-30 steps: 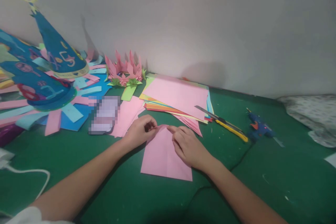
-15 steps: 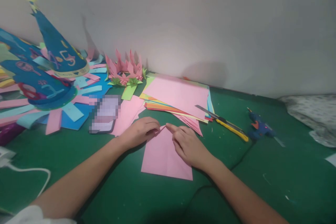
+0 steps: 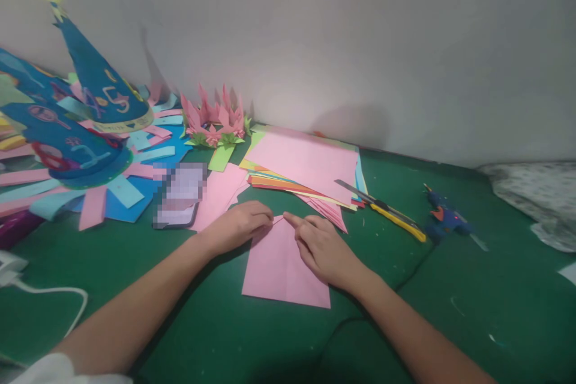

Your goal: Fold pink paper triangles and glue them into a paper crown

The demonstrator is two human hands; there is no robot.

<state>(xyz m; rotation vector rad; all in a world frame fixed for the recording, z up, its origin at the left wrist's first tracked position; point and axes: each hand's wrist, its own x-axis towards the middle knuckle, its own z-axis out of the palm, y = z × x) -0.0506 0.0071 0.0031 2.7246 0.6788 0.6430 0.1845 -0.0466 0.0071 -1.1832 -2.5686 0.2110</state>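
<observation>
A sheet of pink paper [image 3: 283, 273] lies flat on the green table, a faint crease running down its middle. At its far left corner my left hand [image 3: 245, 222] is closed, fingertips pinching a small folded-over flap. My right hand [image 3: 321, 246] rests on the sheet's right side. Its index finger stretches to the fold at the far edge while the other fingers curl against the paper. The two hands' fingertips are close together but apart. The far corners of the sheet are partly hidden under my fingers.
Behind the sheet lies a stack of coloured paper [image 3: 306, 159] with a yellow box cutter [image 3: 396, 222] across its corner. A blue glue gun [image 3: 445, 216] is at right. Leftward are a phone [image 3: 180, 195], a pink paper crown [image 3: 216, 123] and blue cone hats [image 3: 96, 78].
Almost nothing differs. My left fingertips have shifted very slightly left along the fold; my right hand stays in place.
</observation>
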